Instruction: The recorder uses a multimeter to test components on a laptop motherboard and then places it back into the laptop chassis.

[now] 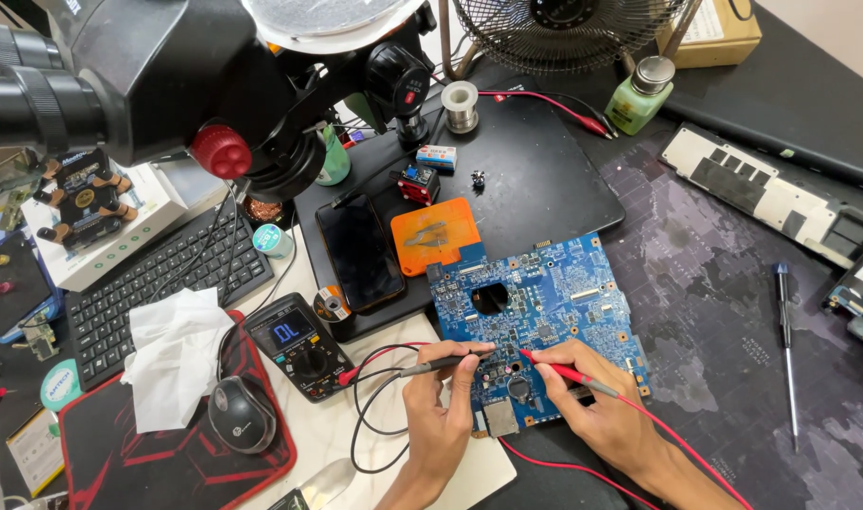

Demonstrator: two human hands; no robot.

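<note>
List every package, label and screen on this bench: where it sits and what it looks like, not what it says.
Multimeter screen: left of the left hand, small blue lit rectangle in a black meter.
Phone: above the meter, dark blank screen, orange edge.
White box: far left beside the keyboard, green dots, printed picture.
Cardboard box: top right, brown with a white label.
Round sticker: left edge, teal and white.

a black probe (438,364) is held by the left hand (438,416) and a red probe (568,374) by the right hand (597,401), both tips pressed on the blue circuit board (554,293); a multimeter (297,344) is seen just beside.
</note>
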